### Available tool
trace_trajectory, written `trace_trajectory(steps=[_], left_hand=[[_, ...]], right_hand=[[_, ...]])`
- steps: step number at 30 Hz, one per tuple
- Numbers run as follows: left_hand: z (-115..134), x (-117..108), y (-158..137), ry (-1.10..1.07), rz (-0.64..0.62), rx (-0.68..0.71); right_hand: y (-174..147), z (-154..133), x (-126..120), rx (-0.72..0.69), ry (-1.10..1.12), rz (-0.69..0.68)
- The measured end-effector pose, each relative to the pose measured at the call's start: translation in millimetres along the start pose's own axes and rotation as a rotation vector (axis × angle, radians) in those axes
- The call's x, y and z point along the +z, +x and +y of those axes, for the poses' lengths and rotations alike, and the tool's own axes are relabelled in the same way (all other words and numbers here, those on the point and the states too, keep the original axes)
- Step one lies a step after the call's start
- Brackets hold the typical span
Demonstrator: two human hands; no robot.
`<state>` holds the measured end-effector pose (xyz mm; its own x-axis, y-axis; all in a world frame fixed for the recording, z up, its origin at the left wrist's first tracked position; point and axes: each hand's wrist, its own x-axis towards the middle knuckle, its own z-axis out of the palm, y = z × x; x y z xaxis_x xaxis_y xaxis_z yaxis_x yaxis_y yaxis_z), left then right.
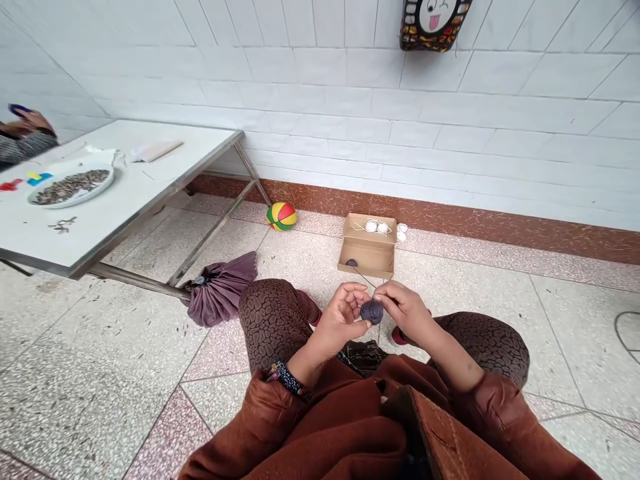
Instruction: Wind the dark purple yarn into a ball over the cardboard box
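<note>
A small ball of dark purple-grey yarn (371,313) rests in my left hand (345,312), gripped between the thumb and curled fingers. Right beside it, my right hand (403,308) pinches the yarn strand at the ball's upper edge. From there the strand runs up and left to a second dark yarn ball (352,263), which lies in the left corner of an open cardboard box (370,252) on the floor. White balls of string (376,227) sit on the box's opened lid, and more white balls (402,231) lie just right of it.
A colourful ball (281,217) lies by the wall. At left, a white table (150,173) carries a plate of dark seeds or shells (75,187); a folded purple umbrella (223,290) leans below. Another person's hand (33,121) holds a phone. A patterned bag (434,27) hangs above.
</note>
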<state>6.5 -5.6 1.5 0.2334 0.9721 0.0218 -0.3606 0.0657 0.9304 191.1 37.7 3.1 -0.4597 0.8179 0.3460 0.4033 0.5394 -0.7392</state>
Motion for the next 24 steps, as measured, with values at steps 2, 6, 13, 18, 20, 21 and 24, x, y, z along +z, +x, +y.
trace_trajectory(steps=[2, 6, 13, 18, 20, 21, 24], left_hand=[[-0.9, -1.6, 0.6, -0.072, 0.09, 0.014], [-3.8, -4.2, 3.0, -0.065, 0.219, 0.048], [-6.1, -2.6, 1.5, 0.242, 0.133, 0.041], [-5.3, -3.7, 1.7, 0.083, -0.004, 0.039], [-6.0, -6.3, 3.9, -0.019, 0.059, 0.044], [-7.0, -8.0, 5.3, -0.054, 0.102, 0.046], [-11.4, -13.0, 9.8, -0.057, 0.208, 0.037]], right_hand=[[-6.9, 3.0, 9.3, 0.003, -0.014, -0.025], [-17.7, -9.5, 13.1, -0.086, -0.079, -0.156], [4.8, -29.7, -13.8, -0.179, -0.052, -0.097], [14.3, 2.1, -3.4, -0.032, -0.073, -0.023], [7.4, 12.4, 8.5, 0.008, -0.07, -0.009], [2.4, 14.8, 14.5, 0.015, -0.073, -0.022], [-12.3, 10.3, 25.8, -0.016, -0.079, -0.108]])
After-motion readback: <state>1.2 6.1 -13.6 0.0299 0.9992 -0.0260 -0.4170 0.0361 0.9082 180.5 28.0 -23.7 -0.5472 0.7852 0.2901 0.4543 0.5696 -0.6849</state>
